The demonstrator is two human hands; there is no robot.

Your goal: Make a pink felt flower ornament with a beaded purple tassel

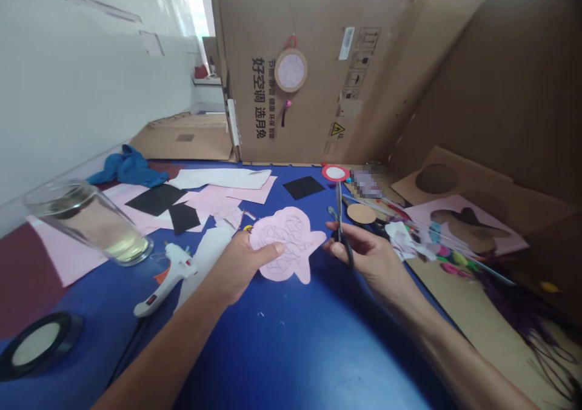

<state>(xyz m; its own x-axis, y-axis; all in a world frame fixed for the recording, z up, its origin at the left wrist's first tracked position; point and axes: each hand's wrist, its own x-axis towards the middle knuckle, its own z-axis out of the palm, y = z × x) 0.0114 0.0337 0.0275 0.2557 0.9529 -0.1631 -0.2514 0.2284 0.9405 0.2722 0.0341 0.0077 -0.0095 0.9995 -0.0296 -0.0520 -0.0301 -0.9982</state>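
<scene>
My left hand (243, 263) pinches a pink paper cutout (291, 240) with pencil lines on it, holding it just above the blue table (282, 343). My right hand (364, 253) grips the black handles of a pair of scissors (340, 216). Their blades point away from me and stand just right of the cutout's edge. The two hands are close together at the middle of the table.
A glass (91, 222) with pale liquid stands at the left, a white glue gun (170, 275) beside it, a black-rimmed disc (39, 344) at the near left. Pink, white and black paper scraps (204, 198) lie behind. Cardboard walls (318, 70) enclose the back and right; craft bits (431, 246) clutter the right.
</scene>
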